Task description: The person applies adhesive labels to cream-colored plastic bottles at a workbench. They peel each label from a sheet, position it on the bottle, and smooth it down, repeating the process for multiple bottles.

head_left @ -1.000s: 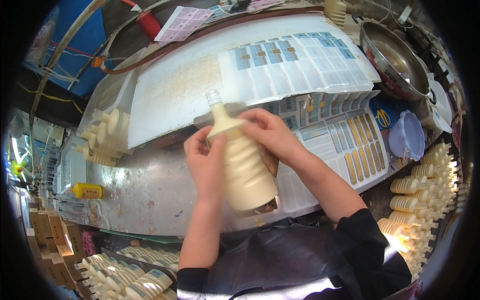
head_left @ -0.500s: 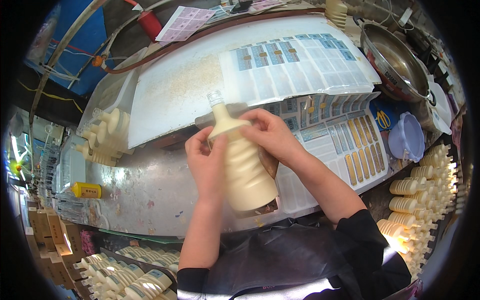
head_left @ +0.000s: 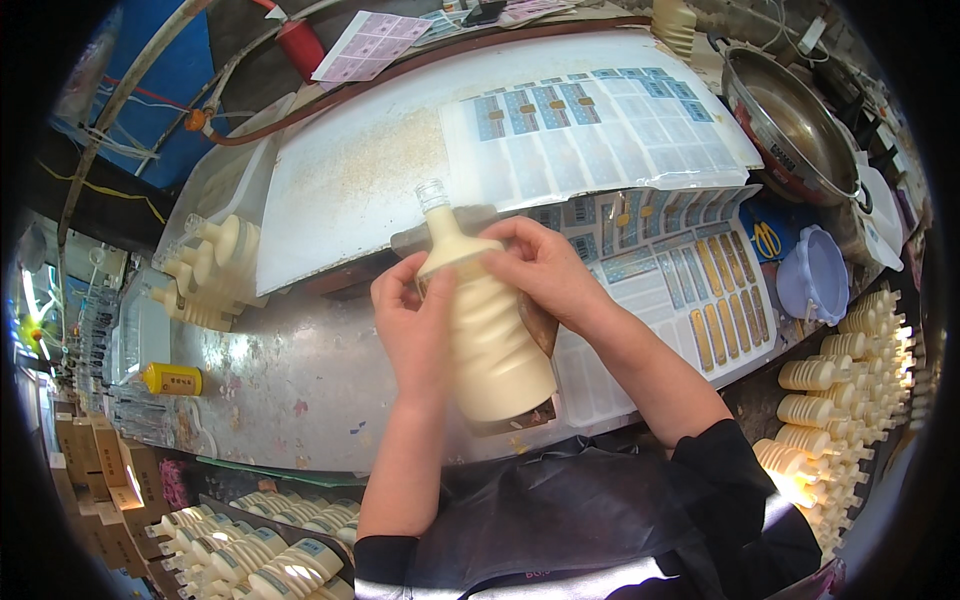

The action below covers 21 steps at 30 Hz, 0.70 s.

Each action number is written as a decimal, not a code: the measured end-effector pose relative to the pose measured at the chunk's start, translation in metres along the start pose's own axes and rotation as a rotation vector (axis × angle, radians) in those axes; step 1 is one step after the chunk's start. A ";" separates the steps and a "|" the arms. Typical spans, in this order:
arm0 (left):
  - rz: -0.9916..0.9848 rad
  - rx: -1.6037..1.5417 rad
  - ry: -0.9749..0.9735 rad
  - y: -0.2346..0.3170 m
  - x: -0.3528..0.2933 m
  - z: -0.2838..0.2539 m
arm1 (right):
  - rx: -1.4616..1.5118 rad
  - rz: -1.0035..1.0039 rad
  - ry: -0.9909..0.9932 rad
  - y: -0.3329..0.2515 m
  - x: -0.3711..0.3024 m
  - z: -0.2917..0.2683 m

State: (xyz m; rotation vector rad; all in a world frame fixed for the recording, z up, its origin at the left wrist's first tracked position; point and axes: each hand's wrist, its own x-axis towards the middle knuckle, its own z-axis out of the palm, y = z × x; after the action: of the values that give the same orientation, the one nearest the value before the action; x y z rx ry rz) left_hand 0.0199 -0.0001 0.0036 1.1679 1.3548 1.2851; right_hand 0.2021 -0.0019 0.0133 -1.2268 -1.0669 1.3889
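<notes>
"Where do you have the bottle (head_left: 495, 350)?"

"Mid-view on my feed, lying on a brown rest (head_left: 541, 325) on the surface (head_left: 290, 395). It's cream, with a ridged body and a clear tip, its neck pointing away from the wearer."

"And the left hand (head_left: 410, 305) and right hand (head_left: 540, 262)?"

"I see one at each shoulder of it, both thumbs laid against the front. The left fingers are bent; the right forefinger is arched near the base of the neck."

"Pinching it?"

"The thumbs touch it. Whether the fingers close on it or on something thin over it, I can't tell from here."

"What's around them?"

"To my right, past the forearm, a label sheet (head_left: 690, 295) with gold and blue strips, then scissors (head_left: 766, 240), a lilac bucket (head_left: 812, 275) and, farther back, a wide pan (head_left: 795, 120). Beyond the neck I have a white board (head_left: 345, 165)."

"To your left?"

"A yellow jar (head_left: 172, 379) near the surface's end, with a cluster of cream bottles (head_left: 220, 265) behind it. A cream stack (head_left: 815, 410) fills the lower right."
</notes>
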 end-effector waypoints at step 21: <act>0.004 0.036 0.013 0.006 -0.003 0.004 | -0.059 -0.233 0.208 -0.020 -0.022 -0.011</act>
State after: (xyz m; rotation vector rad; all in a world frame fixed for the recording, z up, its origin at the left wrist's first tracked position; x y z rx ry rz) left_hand 0.0243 -0.0026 0.0098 1.1897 1.3910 1.2781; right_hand 0.2161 -0.0208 0.0346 -1.2180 -1.0727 1.0359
